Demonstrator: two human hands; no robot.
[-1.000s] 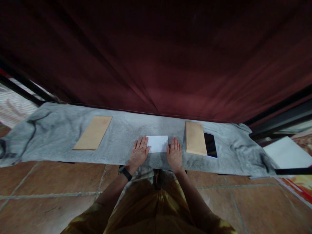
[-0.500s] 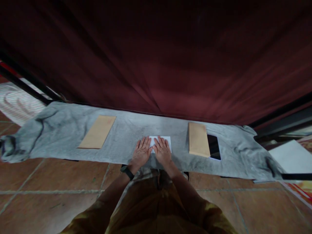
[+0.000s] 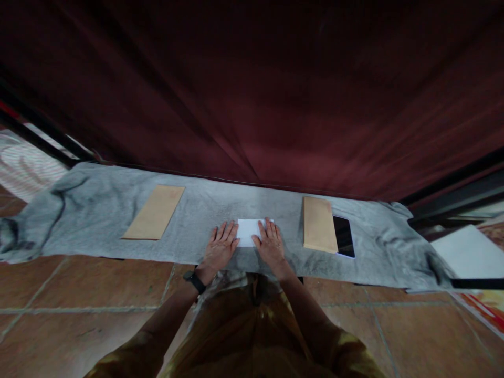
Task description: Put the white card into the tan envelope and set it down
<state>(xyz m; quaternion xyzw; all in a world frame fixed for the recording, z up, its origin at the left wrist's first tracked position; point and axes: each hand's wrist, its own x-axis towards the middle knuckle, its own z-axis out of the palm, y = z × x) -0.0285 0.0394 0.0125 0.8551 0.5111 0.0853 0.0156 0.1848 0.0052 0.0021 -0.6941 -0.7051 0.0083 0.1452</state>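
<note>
Paper (image 3: 247,234), white, lies on gray cloth (image 3: 212,205), left hand (image 3: 219,248) at its nine o'clock edge, right hand (image 3: 271,247) over its three o'clock end. Each grip rests flat, fingers apart. Farther out, a brown sheet (image 3: 154,212) lies at nine o'clock, a brown packet (image 3: 320,226) at three.

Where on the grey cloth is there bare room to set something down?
Bare cloth shows between left envelope and left hand; narrower between right hand and right envelope. Crowded: white paper at the hands; phone beside that envelope.

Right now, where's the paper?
In the head view, the white paper lies centrally on grey cloth, left hand at its left edge, right hand over its right side.
</note>
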